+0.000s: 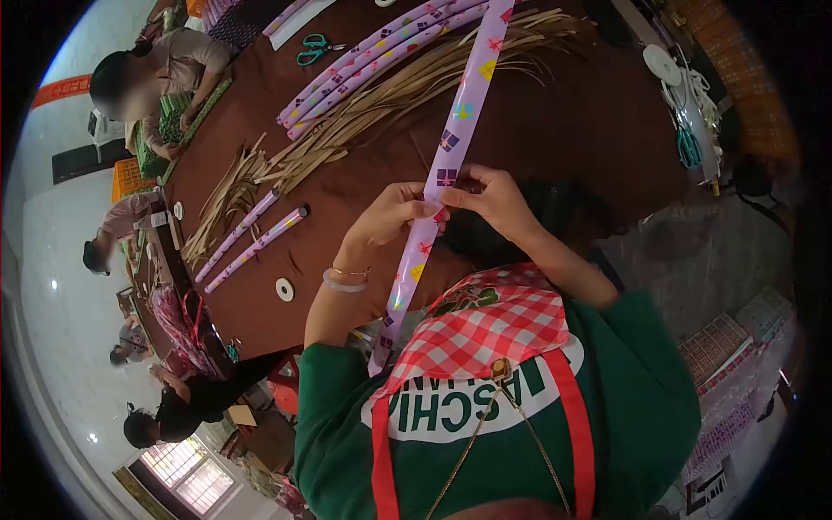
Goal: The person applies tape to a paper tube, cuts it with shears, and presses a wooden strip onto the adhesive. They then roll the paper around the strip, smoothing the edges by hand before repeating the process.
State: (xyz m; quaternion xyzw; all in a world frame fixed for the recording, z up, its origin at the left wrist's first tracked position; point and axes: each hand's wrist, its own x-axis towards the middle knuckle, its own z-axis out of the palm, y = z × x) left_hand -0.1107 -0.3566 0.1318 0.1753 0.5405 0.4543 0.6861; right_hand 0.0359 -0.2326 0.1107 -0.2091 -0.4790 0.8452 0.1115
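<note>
A long lilac roll of wrapping paper [458, 121], printed with bows and gift boxes, slants from the top edge down to the red-checked apron. My left hand [390, 212] grips it from the left side, thumb across its front. From the other side my right hand [492, 201] pinches it at nearly the same height, thumb and fingers closed on its edge. Some of the fingers are hidden behind the roll. On the brown table [347, 260] ahead lie several similar lilac rolls [373, 61] and a long bundle of tan strips [347, 130].
Two shorter lilac rolls [260, 247] lie to the left, near a white tape reel [284, 289]. Teal scissors [316, 49] are at the far side. More scissors [687, 147] and a white spool [661, 65] are at the right. Several people [186, 65] work along the left.
</note>
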